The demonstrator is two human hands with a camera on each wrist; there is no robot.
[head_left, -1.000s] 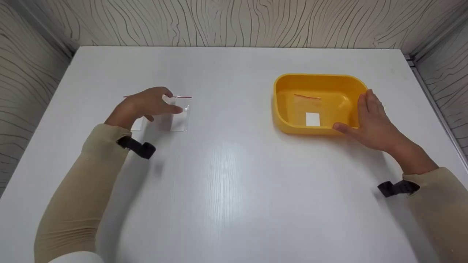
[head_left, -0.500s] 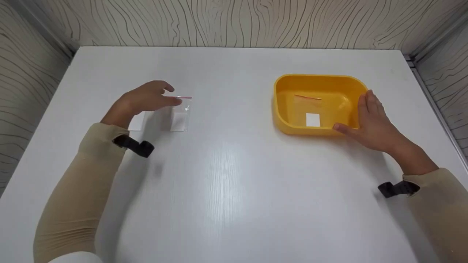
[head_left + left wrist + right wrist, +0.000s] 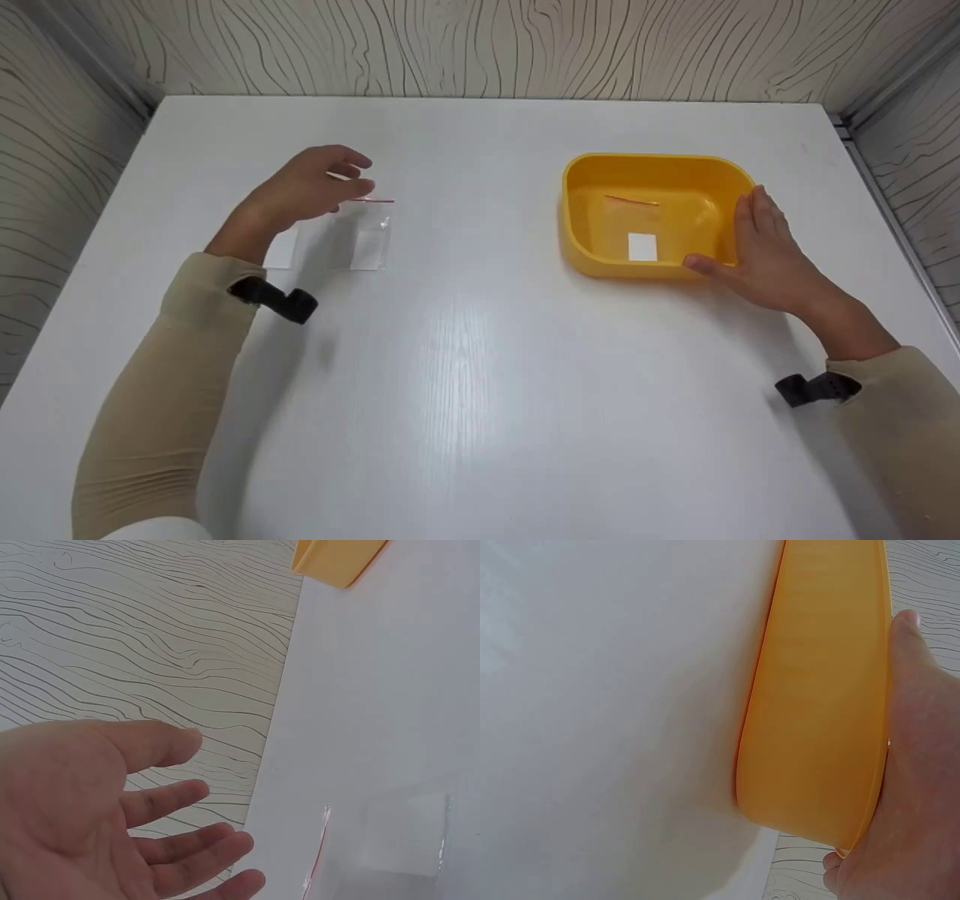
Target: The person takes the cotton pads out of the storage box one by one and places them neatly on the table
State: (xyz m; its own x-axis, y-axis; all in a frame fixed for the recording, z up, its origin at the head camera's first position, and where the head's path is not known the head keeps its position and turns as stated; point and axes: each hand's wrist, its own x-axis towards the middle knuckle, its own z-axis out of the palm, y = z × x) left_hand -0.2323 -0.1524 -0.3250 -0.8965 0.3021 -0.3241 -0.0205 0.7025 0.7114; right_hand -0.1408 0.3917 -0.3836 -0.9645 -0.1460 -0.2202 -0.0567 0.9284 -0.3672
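In the head view, my left hand (image 3: 304,187) hovers over the table's left part with fingers spread and nothing held. Just below its fingertips lies a clear zip bag (image 3: 369,236) with a red seal line and a white patch. A second white patch (image 3: 281,251) shows beside it, the rest hidden under the hand. In the left wrist view the palm and the loose fingers (image 3: 180,799) are seen near the zip bag (image 3: 405,832). My right hand (image 3: 776,259) rests against the right front corner of a yellow bin (image 3: 600,268), thumb on its rim, fingers straight along the side.
Inside the yellow bin lies another zip bag (image 3: 632,221) with a red line and a white patch. The white table (image 3: 465,360) extends between the two hands. A wood-patterned panel (image 3: 480,49) stands behind its far edge.
My left hand has risen and moved away from me, off the zip bags, which show more of themselves now. My right hand and the bin have stayed in place.
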